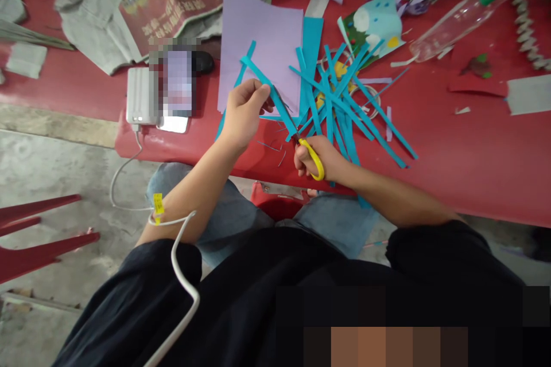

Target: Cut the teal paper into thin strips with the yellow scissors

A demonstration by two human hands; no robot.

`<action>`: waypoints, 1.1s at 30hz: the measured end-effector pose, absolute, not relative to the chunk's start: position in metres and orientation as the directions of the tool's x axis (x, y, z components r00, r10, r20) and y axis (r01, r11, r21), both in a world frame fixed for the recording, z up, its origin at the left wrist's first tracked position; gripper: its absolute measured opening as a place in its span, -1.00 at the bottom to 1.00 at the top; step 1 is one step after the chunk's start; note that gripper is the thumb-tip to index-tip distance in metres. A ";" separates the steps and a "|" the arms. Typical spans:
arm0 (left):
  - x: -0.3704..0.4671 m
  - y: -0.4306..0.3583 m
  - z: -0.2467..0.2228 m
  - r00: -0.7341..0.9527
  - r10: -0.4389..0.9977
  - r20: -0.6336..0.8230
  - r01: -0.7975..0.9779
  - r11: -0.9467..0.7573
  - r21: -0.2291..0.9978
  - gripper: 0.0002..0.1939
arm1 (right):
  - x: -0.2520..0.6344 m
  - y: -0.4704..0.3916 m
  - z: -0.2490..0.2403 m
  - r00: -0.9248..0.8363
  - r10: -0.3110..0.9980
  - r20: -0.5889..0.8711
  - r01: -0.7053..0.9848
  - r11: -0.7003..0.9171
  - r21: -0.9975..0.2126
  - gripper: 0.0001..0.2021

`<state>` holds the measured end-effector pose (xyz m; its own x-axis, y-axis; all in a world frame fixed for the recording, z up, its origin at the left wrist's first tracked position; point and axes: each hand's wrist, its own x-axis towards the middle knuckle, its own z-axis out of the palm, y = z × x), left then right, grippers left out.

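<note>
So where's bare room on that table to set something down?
Front right of the red table, beside the blue strips and nearer than the pale paper. A smaller patch: front edge, between power bank and left forearm. Crowded: the middle, with strips and purple paper, and back left, newspaper.

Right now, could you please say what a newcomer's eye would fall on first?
Probably the blue strips piled mostly right of the purple paper on the red table. Then come the yellow-handled scissors in the right hand, at the near end of a strip the left hand holds.
</note>
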<state>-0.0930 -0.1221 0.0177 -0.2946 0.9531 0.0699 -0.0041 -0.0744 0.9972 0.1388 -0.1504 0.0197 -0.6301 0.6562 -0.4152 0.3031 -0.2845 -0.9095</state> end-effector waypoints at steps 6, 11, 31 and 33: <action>-0.089 -0.125 0.018 -0.270 0.958 0.094 -0.016 -0.102 0.995 -0.59 | 0.144 -0.151 0.012 -0.698 0.603 -0.385 0.290 -0.254 -0.923 -0.10; -0.082 -0.127 0.020 -0.252 0.963 0.096 -0.015 -0.103 0.995 -0.62 | 0.147 -0.149 0.010 -0.725 0.600 -0.337 0.265 -0.209 -0.941 -0.10; -0.066 -0.136 0.021 -0.195 0.960 0.199 0.044 -0.194 0.980 -0.64 | 0.151 -0.152 -0.005 -0.711 0.640 -0.291 0.209 -0.203 -0.957 -0.07; -0.066 -0.136 0.022 -0.197 0.960 0.201 0.033 -0.198 0.980 -0.64 | 0.150 -0.153 -0.003 -0.705 0.644 -0.299 0.217 -0.205 -0.954 -0.07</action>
